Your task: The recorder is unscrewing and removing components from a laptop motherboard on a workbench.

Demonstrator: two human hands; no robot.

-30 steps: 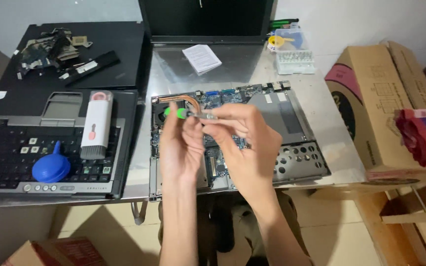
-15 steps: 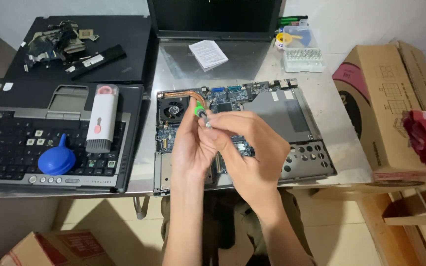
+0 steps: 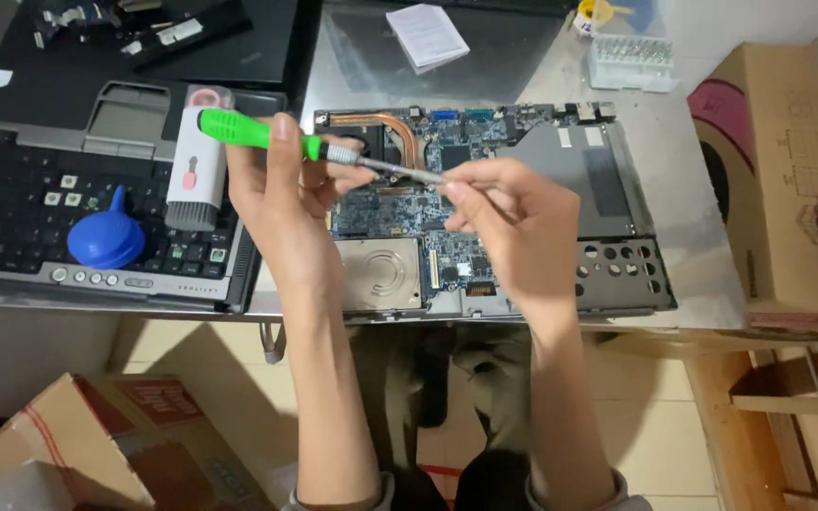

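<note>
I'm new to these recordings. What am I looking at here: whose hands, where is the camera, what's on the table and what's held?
No robot: a person's bare hands, filmed from a camera worn on their head, looking down. The left hand holds a green-handled screwdriver; the right hand pinches its metal tip. Below them on the table lies an opened laptop base with its circuit board exposed. To the left sits a laptop keyboard carrying a blue air blower and a white cleaning tool.

Setting: a grey metal-topped desk (image 3: pixel 684 203) is being lit evenly from above. Pale tiled floor (image 3: pixel 201 355) is being seen beneath it, and wooden crate slats (image 3: pixel 797 416) are being shown at lower right.
</note>
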